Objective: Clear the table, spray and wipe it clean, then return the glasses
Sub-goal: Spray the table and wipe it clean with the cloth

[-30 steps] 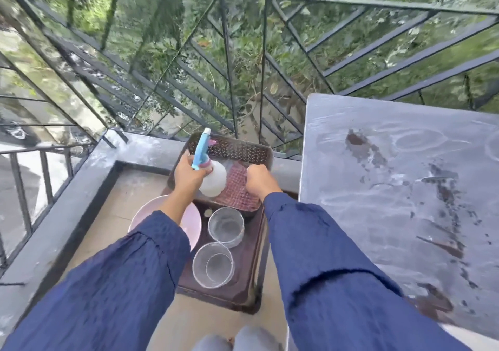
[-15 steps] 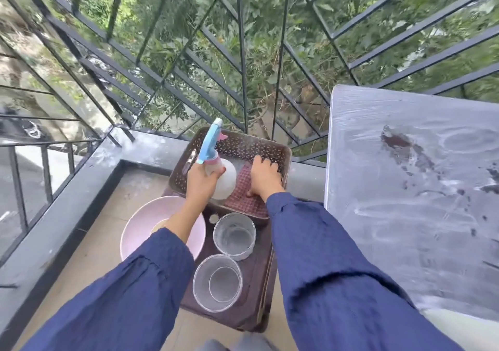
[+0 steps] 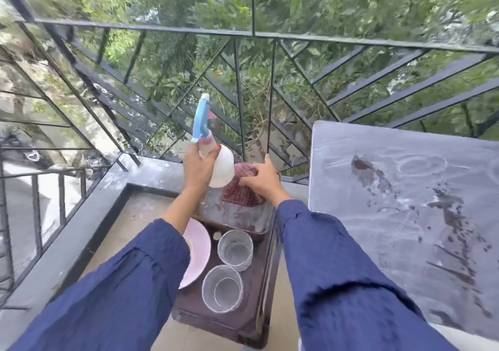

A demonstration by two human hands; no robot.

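My left hand [image 3: 198, 169] grips the neck of a white spray bottle [image 3: 222, 168] with a blue trigger head, held up above the brown basket [image 3: 237, 215]. My right hand [image 3: 260, 179] clutches a dark red checked cloth [image 3: 239, 190] lifted over the same basket. Two empty clear glasses [image 3: 235, 249] [image 3: 222, 288] stand on the dark brown stool [image 3: 243, 321] in front of the basket. The grey table [image 3: 405, 188] at the right is dusty, with dark stains and ring marks.
A pink bowl [image 3: 197, 253] sits left of the glasses, partly under my left sleeve. A black metal railing [image 3: 243, 80] and a grey ledge [image 3: 81, 215] close off the balcony ahead and to the left. Tiled floor lies below the stool.
Both hands have risen out of the basket: the left has lifted the spray bottle clear, the right has picked up the checked cloth. The view has tilted upward.
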